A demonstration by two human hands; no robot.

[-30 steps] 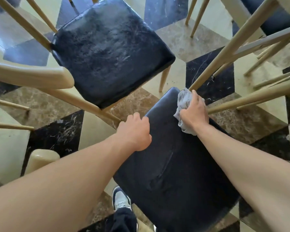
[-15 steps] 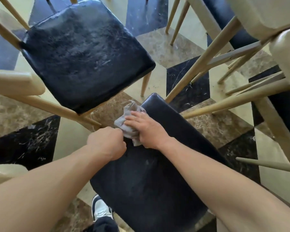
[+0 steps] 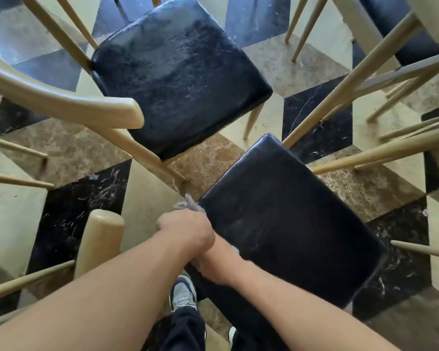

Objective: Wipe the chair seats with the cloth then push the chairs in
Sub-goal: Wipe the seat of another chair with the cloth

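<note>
near seat (image 3: 289, 224): glossy black leather | chair frame (image 3: 61, 105): smooth wood | floor (image 3: 61, 148): polished marble

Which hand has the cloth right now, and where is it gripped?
Cannot tell which: the left hand covers the right hand at the near black padded seat's edge; only the grey cloth's bunched end pokes out.

The near chair seat (image 3: 289, 224) lies right of and before the far chair seat (image 3: 180, 72).
</note>
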